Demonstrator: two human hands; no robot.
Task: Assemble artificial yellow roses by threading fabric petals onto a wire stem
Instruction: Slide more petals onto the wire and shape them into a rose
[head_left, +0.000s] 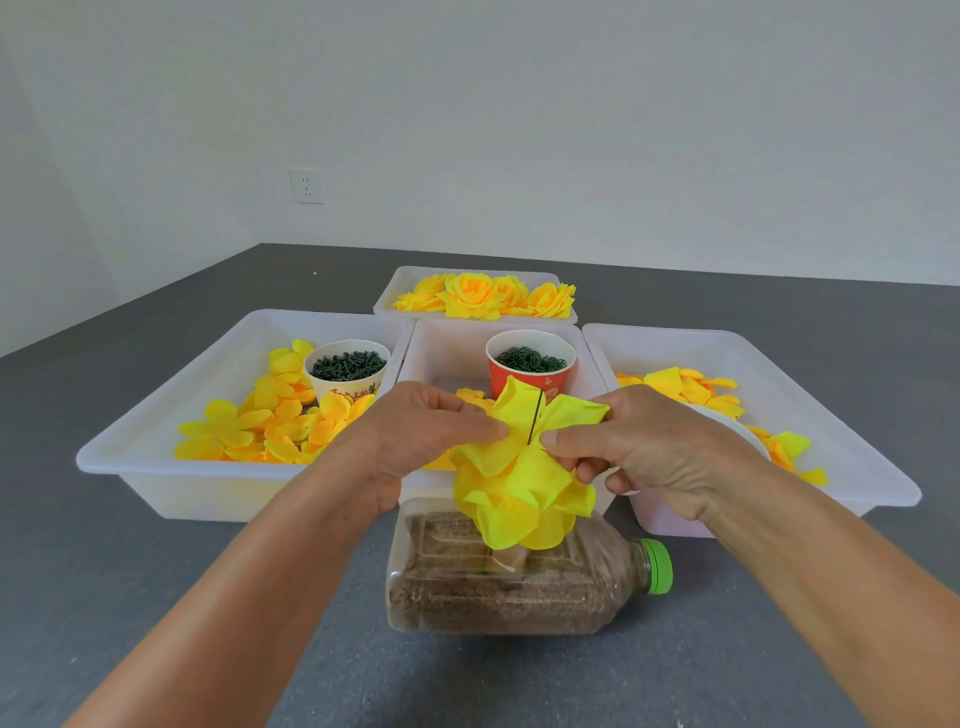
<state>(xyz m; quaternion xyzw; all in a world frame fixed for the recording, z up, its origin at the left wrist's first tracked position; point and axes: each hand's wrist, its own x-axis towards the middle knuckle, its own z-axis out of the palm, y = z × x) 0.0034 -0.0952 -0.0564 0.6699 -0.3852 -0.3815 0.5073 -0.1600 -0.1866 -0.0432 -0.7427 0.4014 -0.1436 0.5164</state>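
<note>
A thin dark wire stem (535, 418) stands upright above a sand-filled plastic bottle (498, 577) lying on its side. Several yellow fabric petal layers (524, 493) are stacked on the wire. My left hand (415, 436) and my right hand (644, 447) each pinch one side of the top yellow petal piece (545, 415), which the wire pierces at its middle. The wire's lower part is hidden by the petals.
White trays sit behind: a left tray (156, 436) with loose petals and a white cup of green parts (347, 366), a middle tray with a red cup (530, 364), a right tray (831, 415) with petals, and a far tray (395, 296) of finished roses.
</note>
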